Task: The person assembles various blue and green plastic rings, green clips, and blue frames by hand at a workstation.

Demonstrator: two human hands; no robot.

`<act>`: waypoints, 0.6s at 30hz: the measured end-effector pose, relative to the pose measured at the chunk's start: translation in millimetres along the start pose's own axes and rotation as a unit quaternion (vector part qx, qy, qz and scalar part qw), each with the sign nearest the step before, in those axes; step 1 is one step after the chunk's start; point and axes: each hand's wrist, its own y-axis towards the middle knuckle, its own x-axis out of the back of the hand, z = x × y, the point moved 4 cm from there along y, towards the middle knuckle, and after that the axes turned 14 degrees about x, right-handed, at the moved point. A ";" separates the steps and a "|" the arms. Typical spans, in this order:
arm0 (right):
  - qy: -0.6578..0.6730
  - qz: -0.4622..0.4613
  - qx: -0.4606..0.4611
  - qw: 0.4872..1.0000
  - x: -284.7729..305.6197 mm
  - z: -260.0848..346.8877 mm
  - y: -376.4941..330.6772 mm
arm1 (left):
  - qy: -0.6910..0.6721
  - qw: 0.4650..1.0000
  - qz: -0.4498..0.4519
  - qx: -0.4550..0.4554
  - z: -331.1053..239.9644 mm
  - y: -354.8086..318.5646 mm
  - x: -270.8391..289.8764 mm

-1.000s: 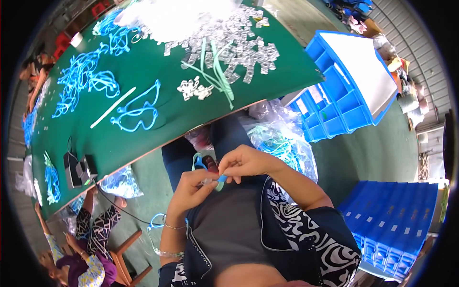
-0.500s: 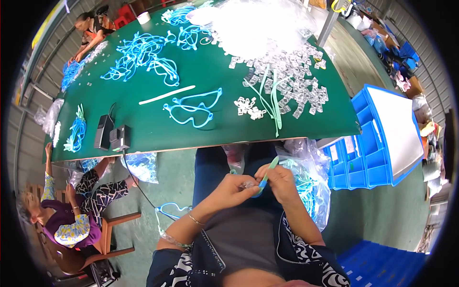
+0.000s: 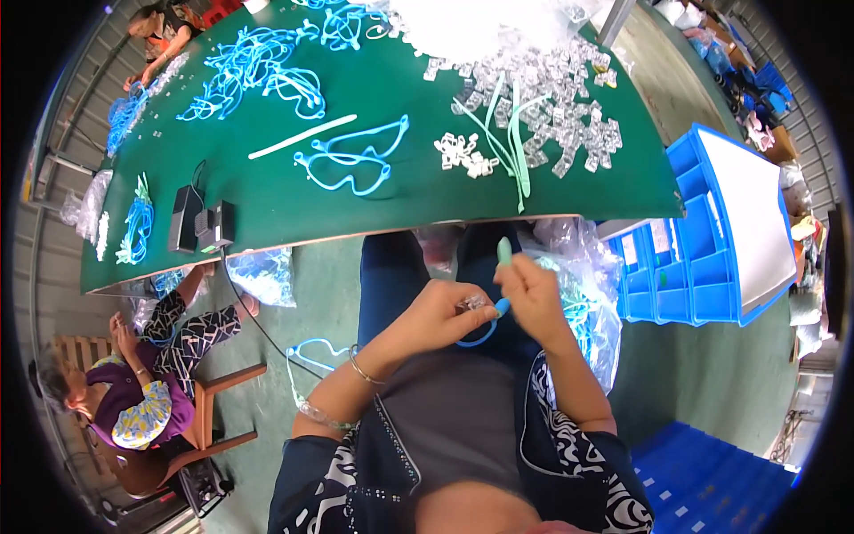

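Over my lap, my left hand (image 3: 443,313) pinches a blue goggle frame (image 3: 481,338), its end poking out past the thumb, along with small clear buckles (image 3: 471,303) tucked in the fingers. Just to the right, my right hand (image 3: 535,294) grips a pale green strap (image 3: 505,251), whose tip sticks up above the fist. A small gap separates the two hands. Part of the frame is hidden by my left hand. Another blue frame (image 3: 313,347) hangs beside my left forearm. On the table ahead rest a pair of blue goggle frames (image 3: 351,160) and loose green straps (image 3: 519,165).
The green table (image 3: 258,200) holds a heap of clear buckles (image 3: 569,133), white clips (image 3: 464,153), a tangle of blue frames (image 3: 253,71) and black adapters (image 3: 213,227). Blue bins (image 3: 703,258) stand right. A seated person (image 3: 133,400) is left, another (image 3: 160,44) at the far corner.
My hands have drawn apart; the green strap, which was against the blue frame end, is now up and away in my right hand. The seated person's raised hand has come down from the table edge.
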 end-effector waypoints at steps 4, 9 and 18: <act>-0.183 -0.115 0.100 0.971 23.7 -29.4 11.9 | -0.046 0.998 0.042 0.011 -1.1 5.7 -8.6; -0.179 -0.127 0.152 0.964 34.5 -24.8 13.3 | -0.155 0.988 0.023 -0.004 -5.3 20.9 -5.8; 0.066 -0.138 0.020 0.988 47.5 -44.9 8.2 | 0.250 0.832 -0.484 -0.108 -37.0 84.1 59.4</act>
